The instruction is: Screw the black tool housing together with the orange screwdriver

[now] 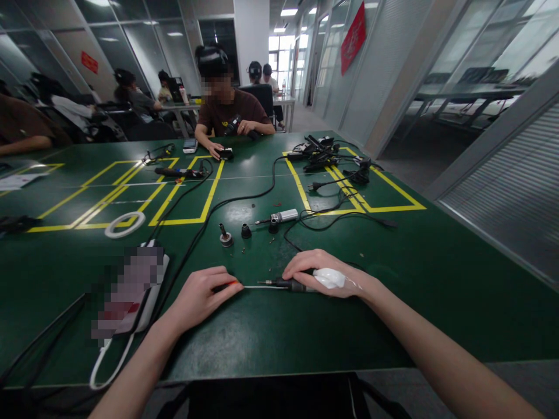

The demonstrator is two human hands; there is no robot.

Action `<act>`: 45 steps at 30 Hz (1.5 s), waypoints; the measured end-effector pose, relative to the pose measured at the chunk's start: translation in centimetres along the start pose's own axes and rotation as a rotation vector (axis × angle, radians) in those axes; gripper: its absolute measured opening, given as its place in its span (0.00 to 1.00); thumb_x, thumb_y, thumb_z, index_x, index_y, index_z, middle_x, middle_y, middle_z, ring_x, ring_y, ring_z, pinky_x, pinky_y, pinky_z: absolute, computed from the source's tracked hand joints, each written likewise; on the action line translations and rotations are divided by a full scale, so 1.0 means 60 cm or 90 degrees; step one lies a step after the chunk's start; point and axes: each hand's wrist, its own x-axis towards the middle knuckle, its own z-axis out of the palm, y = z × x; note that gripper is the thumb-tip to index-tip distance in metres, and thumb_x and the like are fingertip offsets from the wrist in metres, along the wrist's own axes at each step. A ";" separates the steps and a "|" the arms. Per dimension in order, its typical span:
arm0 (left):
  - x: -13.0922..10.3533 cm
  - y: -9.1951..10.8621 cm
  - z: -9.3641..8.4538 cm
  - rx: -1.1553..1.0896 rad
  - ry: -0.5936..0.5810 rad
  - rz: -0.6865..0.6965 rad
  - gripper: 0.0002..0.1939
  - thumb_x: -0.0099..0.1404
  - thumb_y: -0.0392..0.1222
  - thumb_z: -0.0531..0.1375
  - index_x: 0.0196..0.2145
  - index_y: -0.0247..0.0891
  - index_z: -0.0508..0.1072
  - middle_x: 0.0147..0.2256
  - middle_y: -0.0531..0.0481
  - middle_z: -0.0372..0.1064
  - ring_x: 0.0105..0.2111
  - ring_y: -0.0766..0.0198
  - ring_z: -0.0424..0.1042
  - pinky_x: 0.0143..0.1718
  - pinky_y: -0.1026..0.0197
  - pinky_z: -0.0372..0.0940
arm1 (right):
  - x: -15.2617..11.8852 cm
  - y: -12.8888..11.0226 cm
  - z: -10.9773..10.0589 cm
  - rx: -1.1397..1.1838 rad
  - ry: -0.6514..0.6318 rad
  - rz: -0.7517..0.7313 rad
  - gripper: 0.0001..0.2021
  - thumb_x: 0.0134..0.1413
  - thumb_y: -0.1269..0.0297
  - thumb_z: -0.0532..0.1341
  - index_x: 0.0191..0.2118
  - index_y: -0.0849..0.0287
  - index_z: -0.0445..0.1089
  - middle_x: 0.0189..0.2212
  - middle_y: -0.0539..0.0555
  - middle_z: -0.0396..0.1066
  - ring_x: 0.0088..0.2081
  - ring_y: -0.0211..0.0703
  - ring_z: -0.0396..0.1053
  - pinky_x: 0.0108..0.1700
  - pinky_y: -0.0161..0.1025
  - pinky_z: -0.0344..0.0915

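Note:
My left hand (212, 294) is closed in a pinch on a thin pale rod (257, 287), with a bit of orange showing at the fingertips. The rod runs right, alongside a black pen-shaped tool (294, 285) with a narrow metal tip pointing left. My right hand (325, 273) is closed over that tool and hides its rear part; a white pad is taped on the back of this hand. Just beyond the hands stand a metal-based nozzle part (226, 237), a black collar (246, 231) and another black collar (273, 226). Behind them lies a grey-handled tool (283, 216).
A phone-like object (131, 291), blurred out, lies left beside a white cable loop. A white ring (124, 224) is further back. Black cords (244, 198) cross the green table (419, 279). Chargers and plugs (318, 152) pile up at back right. A person opposite handles a small black-and-white object (226, 153).

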 end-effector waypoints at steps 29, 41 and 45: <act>0.001 -0.005 0.002 -0.026 -0.013 -0.004 0.20 0.74 0.55 0.59 0.33 0.39 0.81 0.27 0.51 0.74 0.27 0.65 0.72 0.30 0.66 0.62 | -0.001 0.000 -0.001 -0.003 -0.006 0.001 0.13 0.70 0.66 0.58 0.44 0.61 0.81 0.43 0.59 0.83 0.45 0.45 0.80 0.51 0.40 0.73; -0.005 0.009 0.008 -0.018 0.025 -0.048 0.11 0.64 0.48 0.68 0.31 0.39 0.72 0.28 0.55 0.73 0.27 0.65 0.71 0.30 0.65 0.63 | -0.002 -0.001 -0.001 -0.001 -0.012 0.003 0.14 0.71 0.65 0.57 0.45 0.61 0.81 0.44 0.60 0.83 0.46 0.45 0.80 0.52 0.41 0.73; -0.005 0.005 0.009 -0.026 0.032 -0.041 0.11 0.66 0.46 0.66 0.30 0.39 0.72 0.27 0.55 0.73 0.26 0.66 0.70 0.30 0.65 0.63 | -0.001 -0.001 -0.002 -0.003 -0.016 0.010 0.14 0.71 0.64 0.57 0.45 0.60 0.81 0.44 0.59 0.83 0.46 0.45 0.80 0.51 0.41 0.73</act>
